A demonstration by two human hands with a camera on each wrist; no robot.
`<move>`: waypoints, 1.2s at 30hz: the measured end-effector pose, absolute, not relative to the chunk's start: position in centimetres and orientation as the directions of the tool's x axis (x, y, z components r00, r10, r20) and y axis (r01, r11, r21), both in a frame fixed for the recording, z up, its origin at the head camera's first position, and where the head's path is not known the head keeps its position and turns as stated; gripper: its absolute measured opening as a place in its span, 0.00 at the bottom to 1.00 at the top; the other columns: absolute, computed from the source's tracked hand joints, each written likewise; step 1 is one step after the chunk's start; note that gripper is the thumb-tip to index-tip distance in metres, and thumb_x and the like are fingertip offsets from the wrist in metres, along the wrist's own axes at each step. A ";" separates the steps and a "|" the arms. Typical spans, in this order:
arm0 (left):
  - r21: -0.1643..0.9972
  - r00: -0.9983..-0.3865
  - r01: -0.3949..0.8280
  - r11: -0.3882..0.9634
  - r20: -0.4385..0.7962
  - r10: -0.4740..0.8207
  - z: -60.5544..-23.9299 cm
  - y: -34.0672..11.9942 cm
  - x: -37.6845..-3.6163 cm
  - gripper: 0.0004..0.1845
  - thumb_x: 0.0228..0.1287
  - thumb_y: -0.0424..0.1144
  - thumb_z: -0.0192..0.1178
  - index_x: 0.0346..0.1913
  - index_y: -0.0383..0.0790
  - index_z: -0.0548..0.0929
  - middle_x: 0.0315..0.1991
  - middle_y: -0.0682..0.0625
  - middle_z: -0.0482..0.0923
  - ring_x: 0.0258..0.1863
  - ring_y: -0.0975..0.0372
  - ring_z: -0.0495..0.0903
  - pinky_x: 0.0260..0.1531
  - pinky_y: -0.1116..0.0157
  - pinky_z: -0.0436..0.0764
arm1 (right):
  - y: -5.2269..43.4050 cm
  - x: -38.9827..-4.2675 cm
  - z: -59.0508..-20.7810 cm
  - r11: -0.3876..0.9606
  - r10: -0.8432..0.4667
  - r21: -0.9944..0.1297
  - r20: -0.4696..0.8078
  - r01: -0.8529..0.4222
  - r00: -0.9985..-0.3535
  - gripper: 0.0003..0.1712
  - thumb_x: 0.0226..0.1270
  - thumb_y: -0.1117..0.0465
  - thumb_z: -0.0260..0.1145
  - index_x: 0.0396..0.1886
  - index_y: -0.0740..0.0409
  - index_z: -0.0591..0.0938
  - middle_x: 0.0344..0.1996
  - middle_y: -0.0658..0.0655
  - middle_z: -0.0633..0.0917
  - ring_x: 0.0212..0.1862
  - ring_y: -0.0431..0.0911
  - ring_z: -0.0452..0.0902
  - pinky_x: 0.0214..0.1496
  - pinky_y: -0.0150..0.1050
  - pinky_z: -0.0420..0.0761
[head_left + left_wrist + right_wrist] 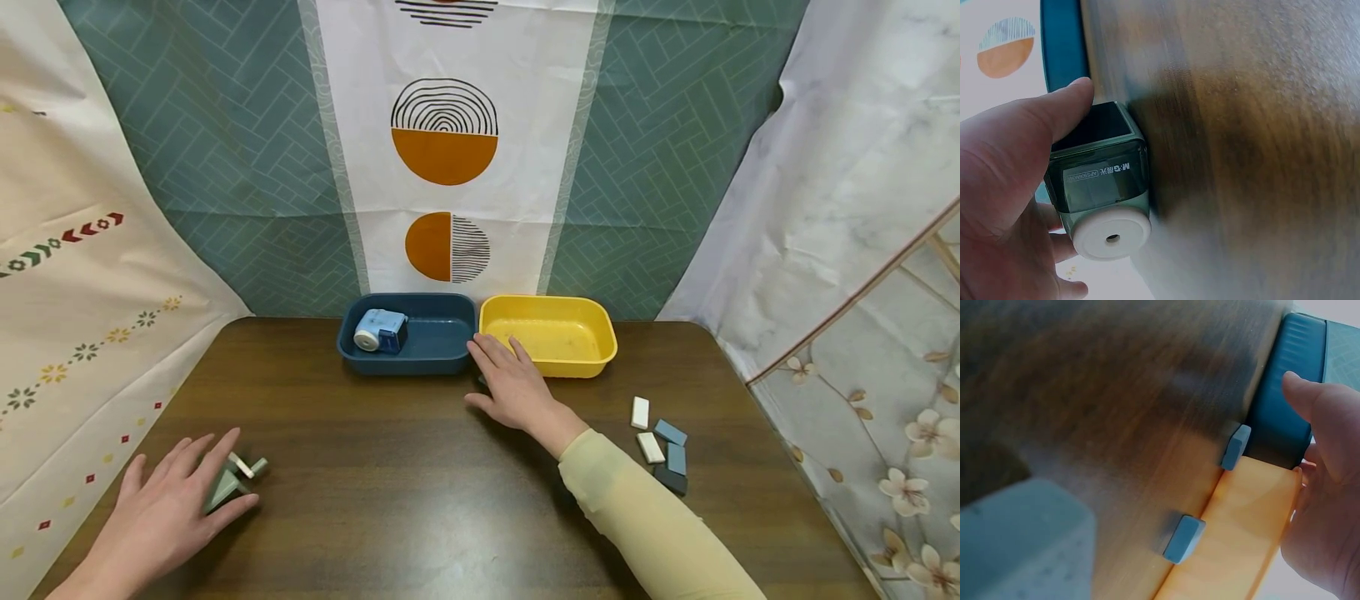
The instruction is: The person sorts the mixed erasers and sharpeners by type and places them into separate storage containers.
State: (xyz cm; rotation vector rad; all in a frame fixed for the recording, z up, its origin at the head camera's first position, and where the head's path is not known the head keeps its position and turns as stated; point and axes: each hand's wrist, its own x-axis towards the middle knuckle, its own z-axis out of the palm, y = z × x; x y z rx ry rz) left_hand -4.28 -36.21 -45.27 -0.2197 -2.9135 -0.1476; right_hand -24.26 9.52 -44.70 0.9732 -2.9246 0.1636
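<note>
My left hand (168,508), fingers spread, is at a green pencil sharpener (1107,172) with a white round front, standing on the table at the left. In the left wrist view the thumb lies along its dark top edge and the fingertips are partly hidden behind it. My right hand (517,387), palm down with fingers extended, is over the near edges where the navy tray (408,365) and the yellow tray (570,368) meet. Two small blue-grey blocks (1184,539) stand by the yellow tray in the right wrist view. Nothing is seen held in this hand.
A light-blue pencil sharpener (381,330) lies in the navy tray. On the table's right are white blocks (650,448), blue-grey blocks (676,458) and a dark block (671,480). A blurred pale block (1025,544) fills the right wrist view's near corner. Patterned cloths surround the table.
</note>
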 end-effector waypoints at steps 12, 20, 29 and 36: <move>0.064 -0.957 0.172 0.983 0.249 0.151 -45.2 -36.5 -4.1 0.55 0.55 0.60 0.84 0.80 0.38 0.71 0.59 0.29 0.80 0.60 0.34 0.79 0.59 0.18 0.57 | 9.5 -24.2 -44.7 0.785 -0.606 -0.076 0.112 -0.615 -0.787 0.54 0.81 0.36 0.68 0.91 0.56 0.57 0.90 0.58 0.56 0.89 0.52 0.49 0.90 0.56 0.41; 0.060 -0.949 0.185 0.981 0.271 0.162 -45.2 -36.5 -3.8 0.56 0.53 0.58 0.85 0.80 0.38 0.70 0.58 0.30 0.79 0.58 0.34 0.80 0.61 0.18 0.56 | 9.5 -24.3 -44.6 0.786 -0.606 -0.074 0.108 -0.614 -0.788 0.54 0.81 0.35 0.67 0.91 0.56 0.56 0.90 0.58 0.56 0.89 0.53 0.49 0.90 0.56 0.41; 0.048 -0.954 0.176 0.983 0.255 0.158 -44.9 -36.5 -3.6 0.55 0.53 0.57 0.85 0.80 0.39 0.70 0.58 0.29 0.79 0.57 0.33 0.80 0.62 0.19 0.55 | 9.6 -24.2 -44.6 0.788 -0.603 -0.075 0.100 -0.611 -0.791 0.54 0.81 0.36 0.67 0.92 0.56 0.56 0.90 0.58 0.56 0.89 0.52 0.49 0.90 0.56 0.41; 0.050 -0.957 0.168 0.985 0.247 0.151 -44.8 -36.5 -3.6 0.54 0.53 0.57 0.86 0.78 0.39 0.73 0.58 0.30 0.79 0.56 0.33 0.80 0.63 0.19 0.54 | 9.6 -24.4 -44.7 0.791 -0.599 -0.087 0.092 -0.606 -0.795 0.55 0.81 0.36 0.68 0.92 0.55 0.55 0.90 0.57 0.54 0.90 0.52 0.47 0.90 0.55 0.38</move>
